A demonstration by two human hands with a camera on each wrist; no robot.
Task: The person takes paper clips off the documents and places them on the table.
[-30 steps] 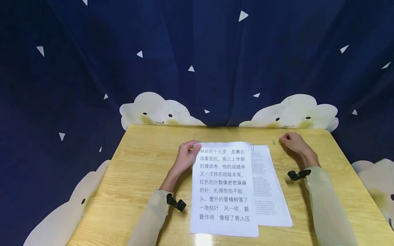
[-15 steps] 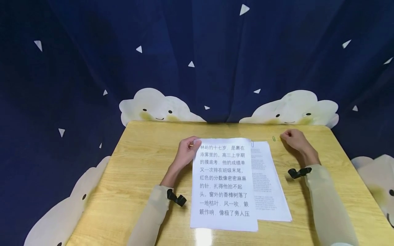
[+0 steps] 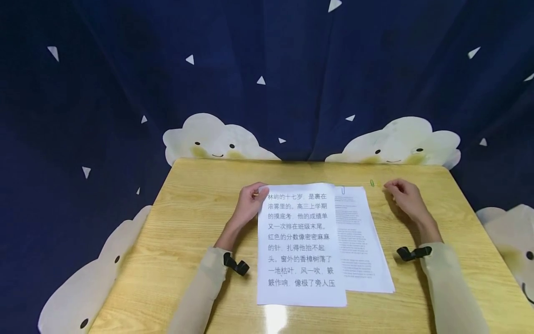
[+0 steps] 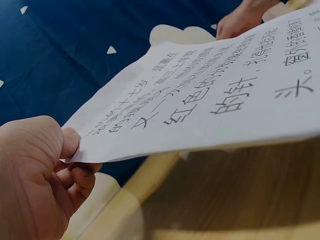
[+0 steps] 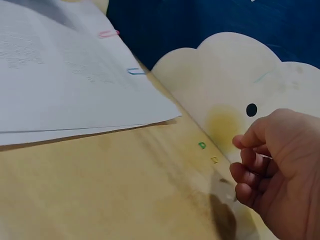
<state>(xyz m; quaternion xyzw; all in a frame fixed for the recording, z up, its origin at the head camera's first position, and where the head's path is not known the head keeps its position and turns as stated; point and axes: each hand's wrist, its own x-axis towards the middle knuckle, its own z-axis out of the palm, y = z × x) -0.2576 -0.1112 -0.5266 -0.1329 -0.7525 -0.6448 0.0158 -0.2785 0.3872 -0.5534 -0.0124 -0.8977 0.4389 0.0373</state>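
Head view: the large-print sheet (image 3: 301,246) is pinched at its top corner by the left hand (image 3: 248,206), above the desk (image 3: 192,232).

Left wrist view: a slip could be caused by so shallow a hold.

Right wrist view: nothing is held in the curled fingers (image 5: 250,167) of the right hand (image 5: 277,175); the green paper clip (image 5: 202,145) could be knocked away.

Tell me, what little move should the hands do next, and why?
Probably the right hand should reach a bit forward and pinch the green paper clip on the table. The left hand pinches the top corner of the big-print sheets, lifted off the wood, and no clip shows on that corner, while the right hand's curled fingers look empty.
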